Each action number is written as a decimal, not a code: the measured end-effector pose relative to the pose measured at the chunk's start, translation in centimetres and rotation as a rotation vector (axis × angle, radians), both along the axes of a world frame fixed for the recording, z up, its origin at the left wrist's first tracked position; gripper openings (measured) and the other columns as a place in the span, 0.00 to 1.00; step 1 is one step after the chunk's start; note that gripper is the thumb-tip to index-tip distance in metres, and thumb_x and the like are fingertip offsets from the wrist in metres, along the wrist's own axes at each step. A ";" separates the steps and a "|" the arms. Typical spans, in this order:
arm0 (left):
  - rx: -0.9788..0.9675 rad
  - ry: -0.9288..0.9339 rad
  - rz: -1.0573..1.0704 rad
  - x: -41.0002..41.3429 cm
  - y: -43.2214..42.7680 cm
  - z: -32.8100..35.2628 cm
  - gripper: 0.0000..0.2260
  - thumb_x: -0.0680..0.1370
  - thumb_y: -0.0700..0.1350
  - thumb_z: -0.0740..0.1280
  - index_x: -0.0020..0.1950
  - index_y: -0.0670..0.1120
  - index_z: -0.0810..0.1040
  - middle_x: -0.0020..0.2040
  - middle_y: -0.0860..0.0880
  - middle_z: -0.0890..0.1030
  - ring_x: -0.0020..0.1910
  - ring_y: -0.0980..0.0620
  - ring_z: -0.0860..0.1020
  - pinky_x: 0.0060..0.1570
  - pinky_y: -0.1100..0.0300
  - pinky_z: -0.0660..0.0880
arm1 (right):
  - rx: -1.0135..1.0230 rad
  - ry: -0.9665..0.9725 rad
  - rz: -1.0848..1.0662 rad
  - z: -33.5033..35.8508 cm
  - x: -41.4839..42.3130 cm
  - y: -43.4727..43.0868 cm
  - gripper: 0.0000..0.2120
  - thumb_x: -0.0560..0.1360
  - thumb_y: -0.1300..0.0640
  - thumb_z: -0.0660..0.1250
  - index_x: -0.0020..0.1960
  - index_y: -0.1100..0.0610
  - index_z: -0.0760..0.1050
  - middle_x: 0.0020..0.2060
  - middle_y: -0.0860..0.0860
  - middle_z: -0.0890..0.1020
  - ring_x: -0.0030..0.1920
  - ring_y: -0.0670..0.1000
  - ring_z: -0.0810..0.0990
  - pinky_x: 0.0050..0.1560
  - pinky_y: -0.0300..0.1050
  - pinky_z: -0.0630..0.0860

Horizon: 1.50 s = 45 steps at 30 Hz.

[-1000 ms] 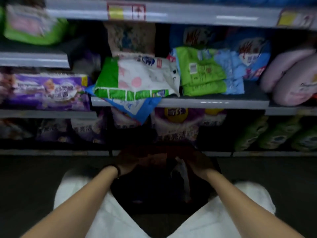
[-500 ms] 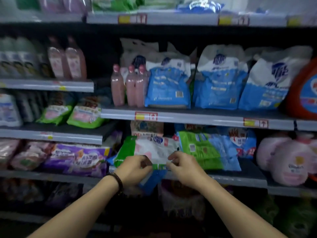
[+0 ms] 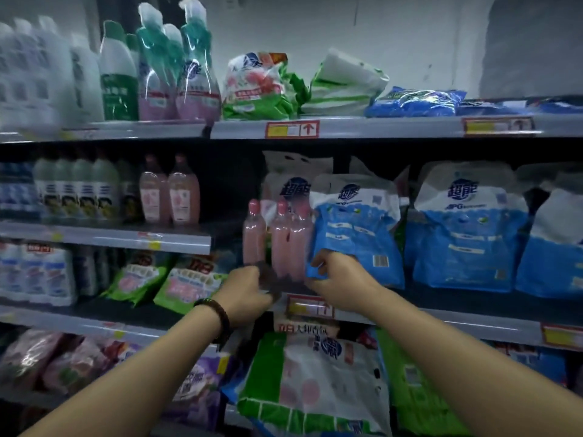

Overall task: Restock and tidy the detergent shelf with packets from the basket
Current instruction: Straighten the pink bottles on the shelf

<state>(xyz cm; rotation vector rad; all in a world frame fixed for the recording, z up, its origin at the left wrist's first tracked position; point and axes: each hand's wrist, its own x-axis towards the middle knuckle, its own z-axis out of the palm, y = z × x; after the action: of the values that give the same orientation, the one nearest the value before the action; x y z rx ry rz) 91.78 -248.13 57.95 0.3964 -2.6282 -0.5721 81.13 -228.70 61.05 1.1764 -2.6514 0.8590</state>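
Risen 1 shelf [image 3: 441, 320], right hand [image 3: 334, 285] pinches corner of blue packet [image 3: 356, 234].

The scene is dimly lit with a cool cast; the top shelf [image 3: 378, 127] is lit brightest. The white bottles [image 3: 34, 74] at upper left are smeared by motion blur, while the blue detergent packet [image 3: 356, 234] at centre is rendered sharper.

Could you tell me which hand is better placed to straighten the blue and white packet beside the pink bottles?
Right. The right hand grips the lower left corner of the blue and white packet, while the left hand sits at the foot of the pink bottles, off the packet.
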 end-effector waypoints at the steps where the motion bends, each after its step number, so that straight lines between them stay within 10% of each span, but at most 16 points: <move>1: -0.003 0.015 -0.012 -0.7 -0.7 0.5 0.11 0.76 0.53 0.74 0.57 0.53 0.80 0.54 0.52 0.83 0.56 0.49 0.82 0.48 0.62 0.75 | 0.009 0.001 -0.012 0.6 -0.6 -0.8 0.19 0.78 0.47 0.73 0.64 0.56 0.77 0.57 0.53 0.82 0.56 0.55 0.81 0.54 0.46 0.78; 10: 0.069 0.133 -0.135 -9.9 -4.6 5.1 0.38 0.78 0.42 0.74 0.83 0.49 0.56 0.76 0.49 0.69 0.73 0.51 0.70 0.65 0.63 0.64 | -0.211 -0.137 -0.108 3.5 -6.7 -8.0 0.28 0.74 0.59 0.74 0.72 0.53 0.68 0.57 0.49 0.80 0.56 0.54 0.81 0.43 0.45 0.80; 16: 0.322 0.221 -0.210 -12.6 -6.0 4.0 0.31 0.76 0.51 0.71 0.76 0.54 0.61 0.58 0.52 0.82 0.51 0.52 0.84 0.43 0.57 0.81 | -0.261 -0.193 -0.084 4.0 -8.6 -10.1 0.16 0.74 0.61 0.71 0.51 0.42 0.72 0.47 0.51 0.85 0.43 0.55 0.88 0.42 0.57 0.88; 19: 0.237 0.202 -0.162 -12.8 -6.7 3.7 0.35 0.73 0.54 0.70 0.77 0.50 0.62 0.68 0.46 0.77 0.63 0.43 0.81 0.62 0.49 0.78 | -0.231 -0.138 -0.095 3.8 -9.2 -10.3 0.20 0.68 0.60 0.77 0.51 0.43 0.73 0.48 0.49 0.84 0.44 0.52 0.86 0.43 0.52 0.86; 23: 0.148 0.217 -0.162 -11.9 -6.1 3.6 0.33 0.80 0.42 0.69 0.82 0.46 0.59 0.78 0.45 0.64 0.73 0.45 0.71 0.68 0.63 0.63 | -0.234 -0.149 -0.102 3.7 -9.4 -10.3 0.28 0.62 0.55 0.79 0.58 0.45 0.72 0.53 0.49 0.81 0.50 0.53 0.84 0.46 0.56 0.87; 28: 0.319 0.163 -0.148 -11.1 -5.3 3.6 0.32 0.74 0.46 0.70 0.74 0.52 0.57 0.68 0.44 0.74 0.51 0.42 0.84 0.48 0.48 0.83 | -0.194 -0.159 -0.072 4.1 -9.5 -9.5 0.29 0.66 0.62 0.78 0.60 0.49 0.67 0.50 0.53 0.82 0.44 0.57 0.87 0.37 0.59 0.87; 32: 0.338 0.154 -0.136 -10.8 -5.4 4.1 0.24 0.81 0.37 0.65 0.68 0.57 0.58 0.54 0.46 0.80 0.38 0.45 0.85 0.28 0.55 0.80 | -0.169 -0.176 -0.001 4.0 -9.7 -8.0 0.30 0.68 0.66 0.79 0.61 0.51 0.66 0.49 0.56 0.83 0.40 0.58 0.88 0.33 0.55 0.87; 38: -0.014 0.092 -0.118 -8.6 -5.8 5.6 0.36 0.77 0.46 0.75 0.79 0.60 0.61 0.78 0.47 0.60 0.69 0.41 0.75 0.68 0.49 0.76 | -0.172 -0.055 0.060 4.1 -9.6 -7.2 0.32 0.63 0.61 0.84 0.63 0.52 0.76 0.54 0.49 0.81 0.50 0.53 0.84 0.40 0.51 0.87; 42: -0.030 0.109 -0.116 -7.8 -6.6 5.6 0.30 0.77 0.45 0.76 0.74 0.58 0.66 0.75 0.48 0.66 0.64 0.42 0.78 0.62 0.48 0.79 | -0.167 -0.057 0.138 3.8 -9.9 -6.9 0.45 0.64 0.58 0.85 0.76 0.47 0.68 0.61 0.48 0.81 0.52 0.54 0.84 0.39 0.48 0.84; 45: -0.019 0.120 -0.132 -7.1 -7.0 5.0 0.22 0.78 0.43 0.74 0.62 0.61 0.68 0.56 0.52 0.80 0.51 0.46 0.81 0.49 0.54 0.78 | -0.182 -0.044 0.194 3.3 -10.2 -6.9 0.40 0.64 0.54 0.86 0.70 0.44 0.71 0.58 0.45 0.83 0.54 0.51 0.85 0.50 0.55 0.86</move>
<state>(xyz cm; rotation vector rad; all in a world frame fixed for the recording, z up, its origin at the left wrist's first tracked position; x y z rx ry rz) 84.66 -255.16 62.99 0.1780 -2.5556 -0.5930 70.94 -235.57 64.39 1.3969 -2.4566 1.1430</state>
